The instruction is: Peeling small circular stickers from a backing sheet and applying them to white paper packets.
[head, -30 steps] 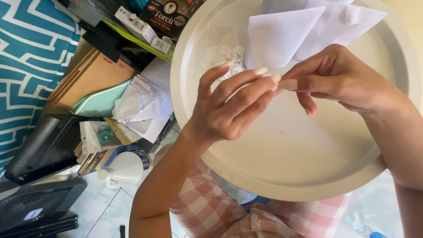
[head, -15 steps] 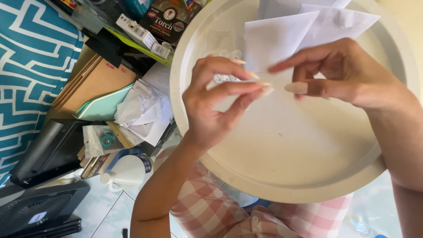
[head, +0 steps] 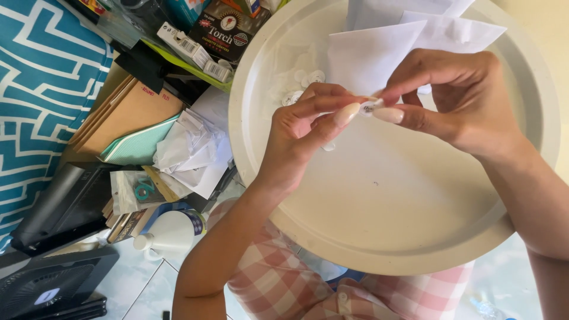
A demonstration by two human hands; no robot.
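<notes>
Over the big cream tray, the left hand and right hand meet — fingertips of both pinched tight on one tiny white button. It is round and too small to tell which way it faces. More white buttons lie farther back, beside white papers.

Both hands meet over a large cream round tray filling the centre and right of the frame. The left hand and right hand pinch one tiny white piece between their fingertips (too small to identify). White folded papers lie at the tray's upper edge, small white discs just left of them.
</notes>
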